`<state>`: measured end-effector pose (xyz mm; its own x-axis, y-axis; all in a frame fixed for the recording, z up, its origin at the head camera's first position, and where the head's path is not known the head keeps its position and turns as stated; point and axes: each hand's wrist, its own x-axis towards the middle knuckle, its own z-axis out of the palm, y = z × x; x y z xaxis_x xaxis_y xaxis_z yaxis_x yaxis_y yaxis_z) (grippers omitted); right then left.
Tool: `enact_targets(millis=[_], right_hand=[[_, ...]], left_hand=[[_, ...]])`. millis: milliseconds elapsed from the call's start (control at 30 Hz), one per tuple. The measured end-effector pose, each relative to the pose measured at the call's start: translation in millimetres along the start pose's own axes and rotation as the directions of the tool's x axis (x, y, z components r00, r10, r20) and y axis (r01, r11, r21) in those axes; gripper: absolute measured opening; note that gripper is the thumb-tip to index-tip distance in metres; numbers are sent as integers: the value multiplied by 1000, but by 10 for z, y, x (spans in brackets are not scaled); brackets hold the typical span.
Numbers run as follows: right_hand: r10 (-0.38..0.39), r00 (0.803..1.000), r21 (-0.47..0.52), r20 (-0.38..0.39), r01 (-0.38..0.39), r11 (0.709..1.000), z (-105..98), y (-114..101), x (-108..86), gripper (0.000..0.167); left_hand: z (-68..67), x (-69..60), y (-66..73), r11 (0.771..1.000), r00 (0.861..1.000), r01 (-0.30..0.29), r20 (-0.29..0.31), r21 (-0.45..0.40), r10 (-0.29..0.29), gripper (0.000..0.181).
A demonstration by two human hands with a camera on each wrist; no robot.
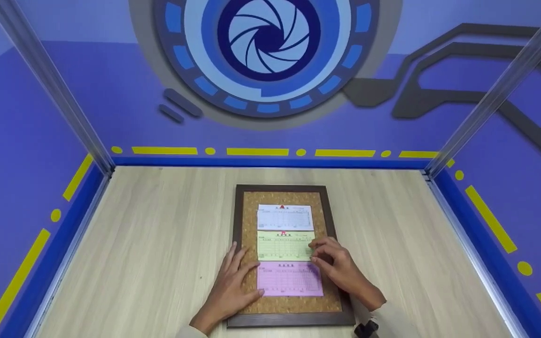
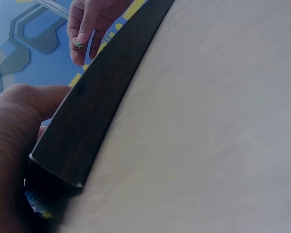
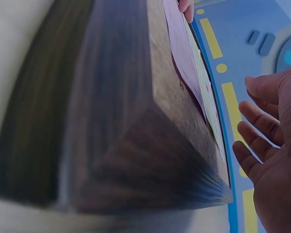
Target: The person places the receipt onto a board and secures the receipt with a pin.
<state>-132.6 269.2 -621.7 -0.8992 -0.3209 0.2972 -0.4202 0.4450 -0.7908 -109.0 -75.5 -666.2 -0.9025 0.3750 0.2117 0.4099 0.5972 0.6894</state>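
A cork board with a dark wooden frame [image 1: 289, 321] lies on the table, bearing a white slip [image 1: 284, 219], a yellow-green slip [image 1: 284, 249] and a pink slip [image 1: 287, 281] in a column. Red push pins stand at the tops of the white and yellow-green slips. My left hand [image 1: 228, 288] lies over the board's left side, its fingers extended and touching the pink slip's left edge. Over the right side, my right hand [image 1: 343, 270] pinches a small green push pin [image 2: 79, 45] between thumb and finger. The pin is hard to see in the head view.
Light wood-grain table [image 1: 158, 225] surrounds the board on both sides. Blue printed panels [image 1: 87, 94] with yellow dashes enclose it at the back and sides, and metal posts [image 1: 54, 89] stand at the corners. A black band [image 1: 367, 328] circles the right wrist.
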Motion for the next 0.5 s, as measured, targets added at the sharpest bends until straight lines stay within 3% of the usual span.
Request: enact_targets(millis=[333, 500], right_hand=[[-74, 997, -12, 17, 74, 997, 63, 17, 40, 8], [-86, 995, -6, 42, 86, 996, 87, 20, 55, 12]], left_hand=[[-11, 14, 26, 1000, 999, 31, 25, -5, -31, 64], [-5, 2, 7, 1000, 1000, 8, 5, -4, -8, 64]])
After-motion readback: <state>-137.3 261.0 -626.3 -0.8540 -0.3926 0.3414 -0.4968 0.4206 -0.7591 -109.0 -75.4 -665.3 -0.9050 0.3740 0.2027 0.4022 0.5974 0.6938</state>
